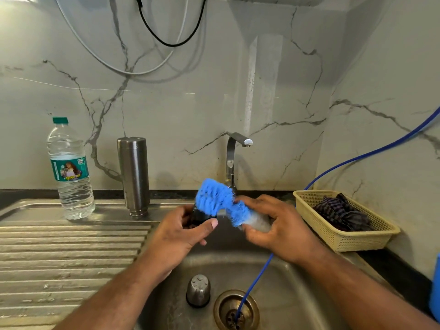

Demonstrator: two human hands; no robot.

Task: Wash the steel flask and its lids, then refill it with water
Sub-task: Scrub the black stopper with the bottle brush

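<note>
— What have you got in your hands?

— My left hand (181, 232) is curled round a small dark lid (198, 217), thumb across its near side, fingers behind it. My right hand (281, 229) grips the pale handle of a blue brush (214, 196), fingers wrapped over it. The bristle head lies against the top of the lid. It is blurred, so I cannot tell how much of the lid it covers.

— Where are you holding them?

— Over the far edge of the sink (285, 294), just in front of the tap (232, 158).

— And the flask?

— The steel flask (133, 175) stands on the far part of the ribbed drainboard (71, 246), to the left of my hands, narrow threaded end down. Neither hand touches it. A steel cap (198, 290) sits in the sink basin, near me, just left of the drain (235, 310).

— What else is around?

— A clear water bottle (71, 177) with a green cap stands left of the flask. A blue hose (257, 279) comes in from the right wall, passes under my right hand and ends in the drain. On the right counter is a yellow basket (345, 239) with a dark checked cloth (340, 213) in it.
</note>
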